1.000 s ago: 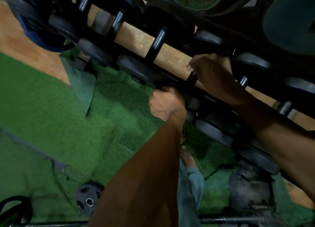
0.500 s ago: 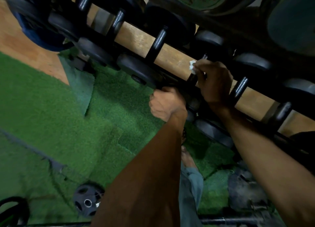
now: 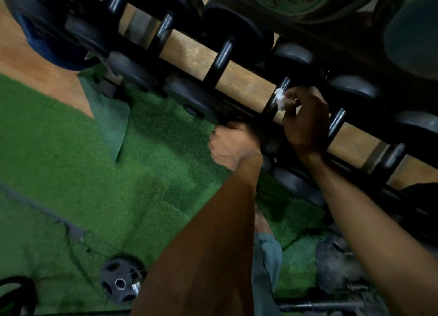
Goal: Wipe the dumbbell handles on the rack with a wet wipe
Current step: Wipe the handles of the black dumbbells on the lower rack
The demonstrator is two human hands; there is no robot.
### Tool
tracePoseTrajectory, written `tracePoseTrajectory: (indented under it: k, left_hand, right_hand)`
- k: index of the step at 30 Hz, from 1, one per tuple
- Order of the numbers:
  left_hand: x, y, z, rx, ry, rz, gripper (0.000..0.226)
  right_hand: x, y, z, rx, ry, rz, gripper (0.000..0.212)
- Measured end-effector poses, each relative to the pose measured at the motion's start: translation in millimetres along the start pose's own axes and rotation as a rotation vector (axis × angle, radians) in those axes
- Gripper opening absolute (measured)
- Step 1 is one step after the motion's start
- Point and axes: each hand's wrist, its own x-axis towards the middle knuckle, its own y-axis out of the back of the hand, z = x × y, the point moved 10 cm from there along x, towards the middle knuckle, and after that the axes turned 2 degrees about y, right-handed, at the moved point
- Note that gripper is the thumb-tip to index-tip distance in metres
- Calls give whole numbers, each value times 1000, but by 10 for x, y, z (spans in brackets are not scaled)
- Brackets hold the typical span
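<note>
Right hand (image 3: 304, 121): fingers pinch white wet wipe (image 3: 279, 100) against dumbbell handle (image 3: 277, 97) on rack (image 3: 237, 83).
Left hand (image 3: 233, 145): curled on dark lower dumbbell end; exact hold unclear.
Risk: small wadded wipe may slip off or skip the handle's underside.

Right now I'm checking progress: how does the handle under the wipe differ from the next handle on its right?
The handle being wiped has the right hand curled round it, pressing the white wipe on it; the next handle is bare and untouched. The wiped one is partly hidden; the other shows fully. Both are dark bars lying on the rack.
</note>
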Motion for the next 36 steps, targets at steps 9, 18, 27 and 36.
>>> tracePoseTrajectory:
  k: [9,18,27,36]
  left_hand:
    - [1,-12,3,30,-9,3,39]
    - [5,-4,0,8,-3,19,40]
    - [10,-20,-9,11,-12,10,39]
    - [-7,16,8,-4,-19,30,52]
  right_hand:
    - [99,-408,799,484,-664,41,17]
    - [-338,-822,657,603,-778,-1008,20]
    - [13,-758,734,1046,-1124,-210,29]
    - [-92,-768,615,778,-988,-623,29]
